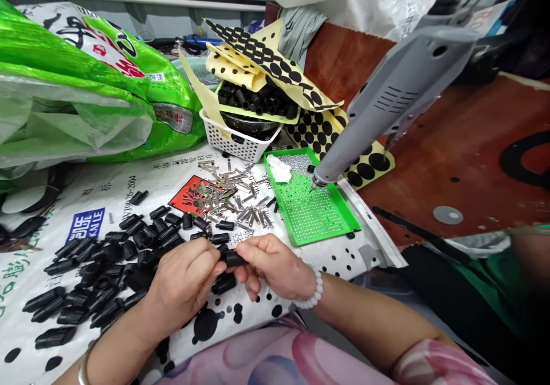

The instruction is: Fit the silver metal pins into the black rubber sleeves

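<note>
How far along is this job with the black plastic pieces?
Hard to say exactly. Done, perhaps: the black tubes stacked in the white basket, though they may be unfinished stock. In hand: the left hand and right hand grip one black plastic piece. Left, apparently: a big loose heap of black pieces and a pile of silver metal clips.

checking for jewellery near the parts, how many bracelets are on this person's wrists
2. A white bead bracelet sits on the right wrist, and a metal bangle on the left wrist. Others could be hidden around the far sides of the wrists.
</note>
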Motion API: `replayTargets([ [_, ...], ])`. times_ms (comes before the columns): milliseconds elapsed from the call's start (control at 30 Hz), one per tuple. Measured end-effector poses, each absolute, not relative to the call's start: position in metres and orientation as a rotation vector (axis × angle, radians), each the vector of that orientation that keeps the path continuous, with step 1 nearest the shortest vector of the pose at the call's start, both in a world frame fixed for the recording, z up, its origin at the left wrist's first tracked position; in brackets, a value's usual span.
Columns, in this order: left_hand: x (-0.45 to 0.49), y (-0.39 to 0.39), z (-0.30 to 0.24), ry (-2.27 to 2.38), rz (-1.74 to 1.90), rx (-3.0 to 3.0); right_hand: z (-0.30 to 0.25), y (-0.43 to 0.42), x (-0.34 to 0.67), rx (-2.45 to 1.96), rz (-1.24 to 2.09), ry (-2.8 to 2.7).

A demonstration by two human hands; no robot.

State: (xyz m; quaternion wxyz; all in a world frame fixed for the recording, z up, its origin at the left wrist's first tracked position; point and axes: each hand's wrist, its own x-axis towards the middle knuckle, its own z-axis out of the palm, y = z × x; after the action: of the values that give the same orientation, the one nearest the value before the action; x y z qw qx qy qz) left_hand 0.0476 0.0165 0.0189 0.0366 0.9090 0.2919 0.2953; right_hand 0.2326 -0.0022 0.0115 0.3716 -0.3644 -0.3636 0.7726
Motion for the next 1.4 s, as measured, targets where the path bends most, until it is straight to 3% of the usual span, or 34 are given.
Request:
replayTargets([
  [233, 0.045, 0.015, 0.023, 0.804, 0.854, 2.869, 0.006, -0.004, 0.234, -0.875, 2.321, -0.783],
  [333, 0.045, 0.014, 0.021, 0.830, 0.844, 2.843, 0.005, -0.005, 0.231, -0.840, 2.249, -0.757],
  [533, 0.054, 0.013, 0.026, 1.053, 0.910, 2.470, 0.019, -0.009, 0.226, -0.955, 1.726, -1.077],
  [833, 0.063, 0.004, 0.031, 1.318, 0.792, 1.872, 0.018, -0.007, 0.231, -0.868, 0.441, -1.873],
  [1100, 0.069, 0.007, 0.030, 1.209, 0.566, 1.008, 0.011, 0.000, 0.232, -0.853, -0.141, -2.102],
  [1233, 0.070, 0.010, 0.033, 1.153, 0.477, 0.832, 0.012, 0.006, 0.235, -0.822, 0.043, -2.096],
  [1400, 0.066, 0.010, 0.025, 1.240, 0.559, 1.228, 0.011, 0.004, 0.234, -1.006, 0.902, -1.716],
])
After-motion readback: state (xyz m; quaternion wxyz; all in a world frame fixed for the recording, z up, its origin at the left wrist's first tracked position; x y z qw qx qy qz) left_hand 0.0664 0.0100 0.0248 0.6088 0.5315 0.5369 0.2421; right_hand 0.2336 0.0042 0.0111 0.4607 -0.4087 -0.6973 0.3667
